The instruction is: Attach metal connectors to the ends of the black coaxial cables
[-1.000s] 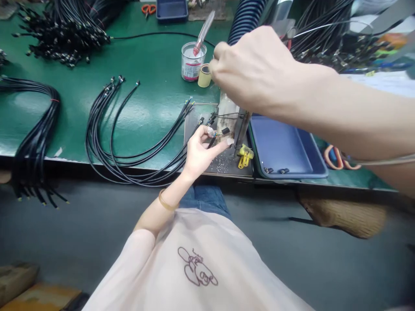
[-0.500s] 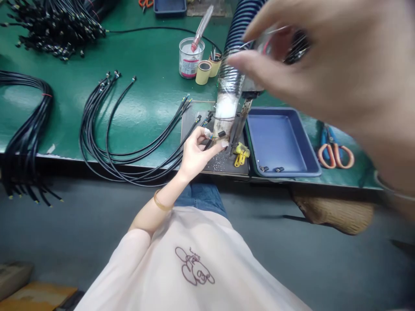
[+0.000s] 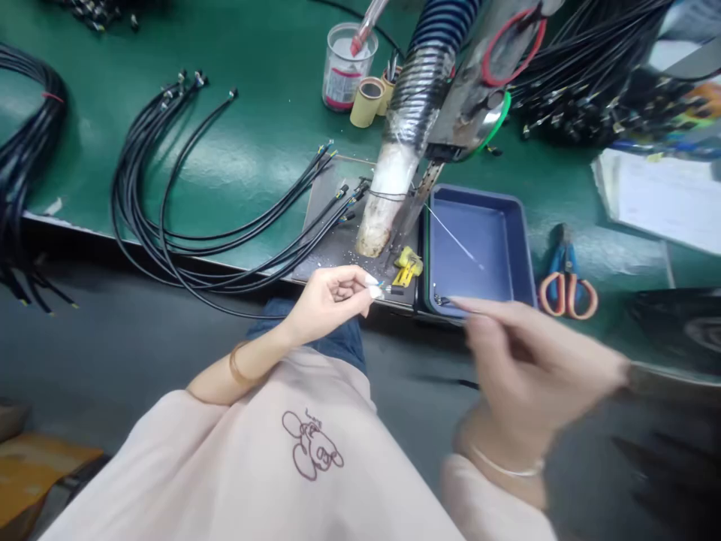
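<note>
My left hand (image 3: 336, 297) is closed in a pinch near the table's front edge. Between its thumb and fingers is a wired black connector (image 3: 397, 290), with small coloured wires showing at the fingertips. My right hand (image 3: 529, 361) is smeared by motion at the front edge of the blue tray (image 3: 521, 248). Its fingertips are close to a few small black connectors (image 3: 441, 299) in the tray's front left corner; whether they touch one I cannot tell. A thin pale streak (image 3: 456, 237) crosses the tray. Just beyond my left hand lies a yellow piece (image 3: 406, 264).
Black cables (image 3: 140, 188) curve along the table at left, their ends on a dark board (image 3: 321, 203). A ribbed hose (image 3: 420, 83) with a white nozzle and a metal arm (image 3: 467, 105) hang over the board. Scissors (image 3: 568, 285), papers (image 3: 665, 195) and a cup (image 3: 343, 68) stand around.
My right hand has come down from high at the right to the tray's front edge. My left hand has drawn back toward me with the connector. The view has shifted too.
</note>
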Motion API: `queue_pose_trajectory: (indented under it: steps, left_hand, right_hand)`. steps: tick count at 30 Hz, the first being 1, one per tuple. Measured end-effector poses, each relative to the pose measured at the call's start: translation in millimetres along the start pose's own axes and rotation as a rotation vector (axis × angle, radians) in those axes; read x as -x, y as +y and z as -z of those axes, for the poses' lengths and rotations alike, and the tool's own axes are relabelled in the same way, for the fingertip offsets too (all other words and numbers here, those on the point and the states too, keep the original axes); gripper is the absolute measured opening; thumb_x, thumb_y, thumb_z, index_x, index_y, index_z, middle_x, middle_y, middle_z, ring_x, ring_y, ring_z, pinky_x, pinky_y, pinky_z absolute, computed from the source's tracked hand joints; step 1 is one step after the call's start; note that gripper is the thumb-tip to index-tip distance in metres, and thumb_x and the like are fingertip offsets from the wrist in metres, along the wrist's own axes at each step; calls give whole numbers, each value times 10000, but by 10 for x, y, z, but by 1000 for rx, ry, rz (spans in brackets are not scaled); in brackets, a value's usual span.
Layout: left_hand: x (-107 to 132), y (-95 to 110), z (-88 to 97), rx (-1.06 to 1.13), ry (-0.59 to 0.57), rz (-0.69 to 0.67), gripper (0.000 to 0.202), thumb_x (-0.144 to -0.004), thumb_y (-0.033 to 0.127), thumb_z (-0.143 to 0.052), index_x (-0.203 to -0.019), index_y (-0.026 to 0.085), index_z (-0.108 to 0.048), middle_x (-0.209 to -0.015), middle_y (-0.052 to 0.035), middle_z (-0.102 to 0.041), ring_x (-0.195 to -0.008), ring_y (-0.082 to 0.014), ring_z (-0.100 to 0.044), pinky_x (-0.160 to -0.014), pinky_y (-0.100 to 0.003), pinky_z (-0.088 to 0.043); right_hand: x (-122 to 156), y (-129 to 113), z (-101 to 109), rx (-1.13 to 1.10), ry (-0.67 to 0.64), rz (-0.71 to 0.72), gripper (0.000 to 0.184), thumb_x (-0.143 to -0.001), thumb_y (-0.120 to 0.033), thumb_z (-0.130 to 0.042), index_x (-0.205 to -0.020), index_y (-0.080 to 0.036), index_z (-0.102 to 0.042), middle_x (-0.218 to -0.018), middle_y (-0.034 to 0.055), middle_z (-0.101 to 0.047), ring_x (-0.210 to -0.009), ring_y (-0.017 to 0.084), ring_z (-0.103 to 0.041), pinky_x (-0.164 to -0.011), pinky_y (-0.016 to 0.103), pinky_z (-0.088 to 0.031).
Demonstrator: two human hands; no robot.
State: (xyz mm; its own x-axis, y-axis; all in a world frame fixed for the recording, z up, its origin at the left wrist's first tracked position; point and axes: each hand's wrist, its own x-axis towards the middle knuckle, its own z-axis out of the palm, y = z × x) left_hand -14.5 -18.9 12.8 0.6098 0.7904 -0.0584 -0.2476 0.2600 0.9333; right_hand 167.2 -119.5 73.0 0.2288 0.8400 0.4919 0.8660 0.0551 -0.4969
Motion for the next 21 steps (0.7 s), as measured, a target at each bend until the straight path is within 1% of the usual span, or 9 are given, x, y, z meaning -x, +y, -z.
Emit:
queue_pose_trajectory:
  steps: [1, 3, 4, 6, 9, 14, 17, 19, 21]
  left_hand:
    - [-3, -22, -20, -1, 0, 17, 300, -761, 378, -799, -762, 138, -620, -568, 24, -602, -493, -55, -545, -520, -167, -481]
    - [-12, -67, -38, -8, 2, 30, 249, -757, 320, -792, -757, 130, -632, -582, 20, -615, -516, -55, -563, -547, -162, -495]
    - [-14, -85, -38, -16, 0, 32, 225, -760, 297, -786, -762, 127, -638, -592, 18, -619, -526, -55, -566, -557, -161, -501]
    - [-9, -112, -27, -30, -1, 22, 200, -762, 273, -782, -779, 125, -649, -610, 19, -620, -542, -56, -569, -567, -159, -506]
    - [5, -136, 3, -53, 5, -1, 211, -757, 280, -797, -805, 124, -664, -646, 11, -630, -571, -64, -577, -578, -164, -510]
    - [-1, -149, 44, -139, 4, -47, 244, -811, 349, -770, -805, 117, -691, -667, -12, -652, -593, -78, -594, -601, -188, -505]
    - [-8, -128, 39, -155, 18, -50, 290, -804, 403, -780, -802, 123, -701, -668, -20, -667, -604, -92, -614, -614, -202, -516]
    - [-2, -109, 25, -144, 32, -42, 318, -805, 437, -778, -799, 129, -700, -661, -20, -673, -599, -95, -621, -613, -205, -523]
    - [11, -95, 16, -139, 37, -33, 322, -825, 446, -758, -803, 129, -700, -650, -18, -671, -577, -88, -611, -601, -202, -520]
  right_hand:
    - [59, -13, -120, -34, -12, 26, 117, -915, -261, -679, -904, -231, -792, -580, -32, -603, -470, 71, -453, -468, 231, -349]
    - [120, -5, -339, -104, -56, 0, 139, -918, -228, -671, -1010, -214, -775, -674, -19, -653, -473, 69, -417, -479, 236, -357]
    - [129, 11, -426, -147, -79, -17, 145, -916, -229, -671, -1020, -210, -769, -733, -10, -680, -462, 62, -387, -477, 238, -357]
    - [123, 50, -543, -234, -127, -72, 130, -916, -246, -660, -980, -209, -767, -795, 0, -698, -450, 55, -351, -462, 240, -345]
    - [102, 99, -604, -333, -172, -150, 139, -913, -278, -644, -913, -208, -765, -762, -1, -679, -459, 63, -357, -445, 235, -321]
    - [103, 123, -616, -385, -192, -212, 161, -914, -311, -642, -898, -195, -753, -742, 11, -662, -526, 91, -473, -449, 229, -325]
    - [113, 128, -640, -366, -165, -148, 155, -931, -295, -627, -900, -194, -740, -759, 17, -676, -534, 98, -503, -450, 232, -355]
    - [124, 150, -663, -315, -129, -48, 152, -947, -292, -616, -921, -205, -737, -775, 24, -695, -562, 113, -549, -480, 242, -411]
    - [140, 191, -686, -254, -83, 82, 143, -958, -289, -610, -944, -224, -736, -797, 33, -724, -644, 144, -631, -559, 266, -493]
